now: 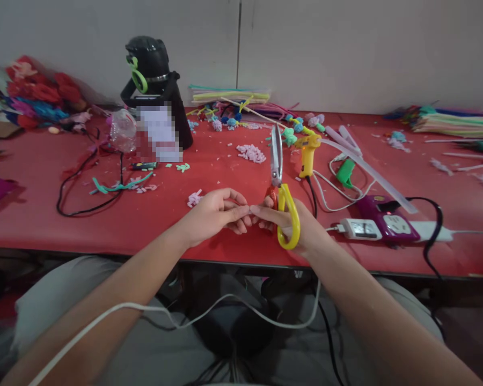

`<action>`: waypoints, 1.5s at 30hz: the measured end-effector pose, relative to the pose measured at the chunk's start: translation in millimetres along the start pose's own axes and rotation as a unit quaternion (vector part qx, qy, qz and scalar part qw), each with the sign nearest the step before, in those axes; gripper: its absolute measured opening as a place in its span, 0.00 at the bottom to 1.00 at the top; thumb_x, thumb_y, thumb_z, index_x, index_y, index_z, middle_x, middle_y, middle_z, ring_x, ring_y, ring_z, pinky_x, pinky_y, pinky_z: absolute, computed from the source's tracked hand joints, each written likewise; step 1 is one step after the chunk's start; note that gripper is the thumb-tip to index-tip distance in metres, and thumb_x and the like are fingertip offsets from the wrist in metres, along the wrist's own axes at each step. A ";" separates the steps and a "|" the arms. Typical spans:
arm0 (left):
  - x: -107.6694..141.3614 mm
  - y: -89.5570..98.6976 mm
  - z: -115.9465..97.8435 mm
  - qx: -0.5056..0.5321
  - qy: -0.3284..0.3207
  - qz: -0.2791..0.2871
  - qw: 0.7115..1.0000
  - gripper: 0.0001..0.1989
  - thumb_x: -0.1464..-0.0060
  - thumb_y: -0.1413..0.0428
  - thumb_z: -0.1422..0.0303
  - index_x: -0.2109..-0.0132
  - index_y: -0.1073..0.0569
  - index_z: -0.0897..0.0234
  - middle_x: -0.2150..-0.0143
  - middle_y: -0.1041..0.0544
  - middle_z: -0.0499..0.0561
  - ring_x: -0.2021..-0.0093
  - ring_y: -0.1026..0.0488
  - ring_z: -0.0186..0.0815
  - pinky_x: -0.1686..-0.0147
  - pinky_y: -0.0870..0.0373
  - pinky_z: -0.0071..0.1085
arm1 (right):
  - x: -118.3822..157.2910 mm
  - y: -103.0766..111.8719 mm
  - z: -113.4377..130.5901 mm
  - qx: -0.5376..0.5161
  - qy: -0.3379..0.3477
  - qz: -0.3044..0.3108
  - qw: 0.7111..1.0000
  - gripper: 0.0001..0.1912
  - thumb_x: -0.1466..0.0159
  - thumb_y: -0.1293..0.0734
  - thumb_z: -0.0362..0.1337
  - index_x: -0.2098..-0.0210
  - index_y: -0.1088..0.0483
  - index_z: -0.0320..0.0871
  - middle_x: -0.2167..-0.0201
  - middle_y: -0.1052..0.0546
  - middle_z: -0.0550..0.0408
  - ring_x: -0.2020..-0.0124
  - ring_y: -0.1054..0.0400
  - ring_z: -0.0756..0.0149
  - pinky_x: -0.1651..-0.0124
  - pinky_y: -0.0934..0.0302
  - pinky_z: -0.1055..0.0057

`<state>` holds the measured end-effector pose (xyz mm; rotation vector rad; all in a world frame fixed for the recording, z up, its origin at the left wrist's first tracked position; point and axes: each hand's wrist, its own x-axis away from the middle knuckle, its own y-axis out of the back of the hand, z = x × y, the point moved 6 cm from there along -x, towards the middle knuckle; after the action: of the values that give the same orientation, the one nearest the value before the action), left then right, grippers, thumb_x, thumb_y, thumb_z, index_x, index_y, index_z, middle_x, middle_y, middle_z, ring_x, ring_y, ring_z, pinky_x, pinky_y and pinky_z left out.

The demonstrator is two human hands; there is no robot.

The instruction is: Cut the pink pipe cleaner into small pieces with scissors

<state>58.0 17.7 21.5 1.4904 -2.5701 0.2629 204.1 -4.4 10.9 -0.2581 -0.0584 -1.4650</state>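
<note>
Above the table's front edge, my left hand point(221, 214) is closed in a pinch, thumb against fingers. Whatever it may hold there is too small to make out. The fingertips of my right hand point(290, 220) meet those of the left. Hooked in that right hand is a pair of scissors point(277, 161) with yellow and red handles, its blades pointing up and away from me and closed together. Just behind the left hand sits a small heap of lilac snippets point(194, 198). Farther back lies a larger pile of pale pink snippets point(251, 154).
A yellow glue gun point(307, 153) stands at right, beside a green tool point(345, 172) and a clear glue stick point(372, 174). A purple power adapter point(386, 220) lies near the front right. A black bottle point(156, 91) stands back left; bundled pipe cleaners point(229, 96) lie along the wall.
</note>
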 end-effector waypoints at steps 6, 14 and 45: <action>1.2 0.7 6.3 0.005 0.014 0.006 1.000 0.13 0.46 0.36 0.64 0.61 0.31 0.64 0.70 0.20 0.51 0.72 0.22 0.33 0.69 0.24 0.30 | -1.0 3.0 -2.1 -0.015 0.014 -0.020 1.000 0.28 0.55 0.20 0.51 0.75 0.42 0.47 0.76 0.25 0.59 0.69 0.25 0.64 0.63 0.33 0.67; 14.3 7.5 -1.9 -0.199 -0.064 -0.062 0.976 0.06 0.43 0.40 0.65 0.63 0.27 0.61 0.69 0.21 0.49 0.71 0.22 0.34 0.69 0.24 0.30 | -3.6 8.0 -6.3 -0.051 0.026 -0.052 0.997 0.28 0.57 0.19 0.47 0.73 0.42 0.47 0.76 0.27 0.62 0.70 0.25 0.65 0.60 0.30 0.65; 12.0 20.4 1.3 -0.257 -0.106 -0.136 0.951 0.09 0.37 0.48 0.66 0.66 0.32 0.64 0.74 0.28 0.45 0.81 0.33 0.25 0.82 0.36 0.22 | -3.3 20.3 -3.2 0.072 0.048 -0.069 0.994 0.25 0.48 0.24 0.54 0.77 0.39 0.45 0.82 0.30 0.60 0.82 0.36 0.72 0.78 0.42 0.72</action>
<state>34.3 17.3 21.5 1.6888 -2.2732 -0.5852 223.4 -0.2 4.3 -0.0662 -0.1045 -1.5998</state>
